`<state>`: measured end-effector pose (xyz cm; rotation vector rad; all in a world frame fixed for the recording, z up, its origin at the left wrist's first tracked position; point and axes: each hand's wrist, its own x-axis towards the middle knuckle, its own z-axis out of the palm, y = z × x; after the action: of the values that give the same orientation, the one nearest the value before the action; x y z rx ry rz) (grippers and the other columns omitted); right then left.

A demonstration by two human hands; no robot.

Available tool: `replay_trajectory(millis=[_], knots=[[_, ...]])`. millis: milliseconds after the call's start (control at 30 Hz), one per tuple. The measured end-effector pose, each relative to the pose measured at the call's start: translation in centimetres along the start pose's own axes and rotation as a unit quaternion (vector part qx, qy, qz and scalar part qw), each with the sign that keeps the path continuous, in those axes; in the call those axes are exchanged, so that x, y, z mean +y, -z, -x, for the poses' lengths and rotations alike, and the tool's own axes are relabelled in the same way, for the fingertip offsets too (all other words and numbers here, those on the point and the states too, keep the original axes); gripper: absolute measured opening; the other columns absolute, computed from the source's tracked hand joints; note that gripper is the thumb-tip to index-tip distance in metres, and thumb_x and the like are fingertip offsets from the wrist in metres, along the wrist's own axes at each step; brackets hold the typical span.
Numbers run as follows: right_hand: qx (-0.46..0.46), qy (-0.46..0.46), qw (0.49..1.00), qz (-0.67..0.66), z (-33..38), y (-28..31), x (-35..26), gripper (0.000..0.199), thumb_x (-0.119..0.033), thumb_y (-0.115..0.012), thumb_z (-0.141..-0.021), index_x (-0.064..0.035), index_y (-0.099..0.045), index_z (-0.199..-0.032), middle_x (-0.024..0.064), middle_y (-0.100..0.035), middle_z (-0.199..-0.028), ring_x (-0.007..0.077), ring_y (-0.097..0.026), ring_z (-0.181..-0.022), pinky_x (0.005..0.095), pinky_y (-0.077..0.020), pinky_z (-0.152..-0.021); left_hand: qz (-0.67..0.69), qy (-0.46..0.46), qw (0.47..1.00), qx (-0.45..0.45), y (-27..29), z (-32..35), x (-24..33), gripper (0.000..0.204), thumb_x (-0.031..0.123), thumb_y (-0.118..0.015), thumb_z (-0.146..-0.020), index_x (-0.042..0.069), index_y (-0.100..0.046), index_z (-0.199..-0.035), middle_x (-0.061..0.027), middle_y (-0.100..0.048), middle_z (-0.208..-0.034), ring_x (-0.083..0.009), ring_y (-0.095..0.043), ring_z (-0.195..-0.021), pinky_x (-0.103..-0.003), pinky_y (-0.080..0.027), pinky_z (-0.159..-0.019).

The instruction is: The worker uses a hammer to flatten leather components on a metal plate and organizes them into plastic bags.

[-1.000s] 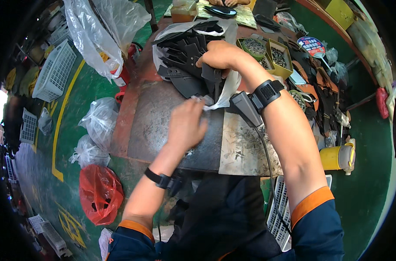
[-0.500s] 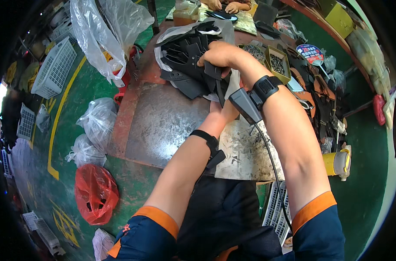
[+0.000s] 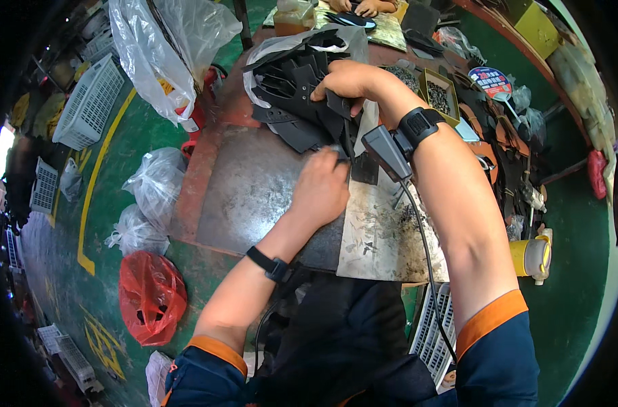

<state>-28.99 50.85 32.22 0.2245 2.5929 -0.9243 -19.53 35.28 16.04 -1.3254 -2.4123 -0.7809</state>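
Observation:
A heap of flat black pieces (image 3: 292, 85), leather-like and some with punched holes, lies in a clear plastic bag (image 3: 356, 42) on the far part of the worktable. My right hand (image 3: 346, 81) reaches into the heap's right side, its fingers closed over several of them. Just below the heap, my left hand (image 3: 320, 186) hovers over the metal plate (image 3: 254, 180), fingertips near the lowest pieces. Motion smears its fingers, so its grip is unclear. A dark flat piece (image 3: 365, 169) rests at the upper edge of the stained white board (image 3: 383, 234).
Boxes of small dark parts, including a yellow one (image 3: 439, 93), stand right of the heap. Brown and black straps (image 3: 502, 139) hang beyond. Another person's hands (image 3: 366, 7) work at the table's far end. Left on the floor are a red bag (image 3: 151, 298) and clear bags (image 3: 154, 186).
My left hand has drawn out from under the heap and moved left and nearer, over the metal plate. The dark flat piece now shows on the board. My right hand stays on the heap.

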Motion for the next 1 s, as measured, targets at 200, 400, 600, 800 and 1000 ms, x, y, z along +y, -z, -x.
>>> replay_trajectory(millis=[200,400,600,800,1000], knots=[[-0.017,-0.013,1.000,-0.007,0.4,2.1,0.2,0.050,-0.030,-0.076,-0.079,0.0115,-0.066,-0.105,0.0185,-0.069,-0.097,0.0293,-0.071,-0.069,0.0359,-0.0597,-0.047,-0.044,0.025,0.994,-0.101,-5.2,-2.0,3.3,0.067,0.036,-0.060,-0.088,-0.008,-0.047,-0.136,-0.0277,-0.050,-0.138,-0.0391,-0.043,-0.134,-0.048,-0.029,-0.117],[0.008,0.017,0.987,0.157,2.4,-0.4,-1.3,0.054,-0.030,-0.074,-0.081,0.0170,-0.063,-0.104,0.0251,-0.069,-0.103,0.0356,-0.072,-0.078,0.0412,-0.0623,-0.054,0.087,0.178,0.956,-0.218,-4.0,-6.7,0.3,0.066,0.050,-0.056,-0.090,-0.002,-0.054,-0.130,-0.0225,-0.061,-0.128,-0.0324,-0.057,-0.122,-0.043,-0.040,-0.106],[0.081,0.146,0.920,0.356,4.6,-5.8,-1.2,0.034,-0.025,-0.064,-0.077,0.0050,-0.074,-0.090,0.0242,-0.071,-0.091,0.0353,-0.072,-0.082,0.0432,-0.0587,-0.073,0.140,-0.128,0.979,-0.073,-3.8,3.4,1.6,0.036,0.030,-0.065,-0.082,0.001,-0.070,-0.104,-0.0234,-0.067,-0.108,-0.0388,-0.059,-0.112,-0.048,-0.044,-0.100],[0.200,0.136,0.909,0.340,7.8,-18.2,2.6,0.033,-0.015,-0.063,-0.076,0.0040,-0.074,-0.100,0.0300,-0.069,-0.108,0.0308,-0.074,-0.086,0.0370,-0.0595,-0.065,0.324,0.087,0.938,-0.085,11.1,7.8,-1.9,0.018,-0.001,-0.054,-0.078,0.001,-0.069,-0.086,-0.0090,-0.069,-0.079,-0.0204,-0.068,-0.077,-0.033,-0.054,-0.073],[0.304,0.106,0.875,0.362,8.4,-20.8,3.1,0.064,-0.019,-0.065,-0.077,0.0122,-0.054,-0.132,0.0390,-0.061,-0.119,0.0305,-0.074,-0.077,0.0334,-0.0592,-0.058,-0.002,0.088,0.992,0.095,11.2,-0.3,-10.6,0.044,0.013,-0.065,-0.082,0.003,-0.057,-0.124,-0.0173,-0.060,-0.118,-0.0357,-0.060,-0.111,-0.041,-0.048,-0.096]])
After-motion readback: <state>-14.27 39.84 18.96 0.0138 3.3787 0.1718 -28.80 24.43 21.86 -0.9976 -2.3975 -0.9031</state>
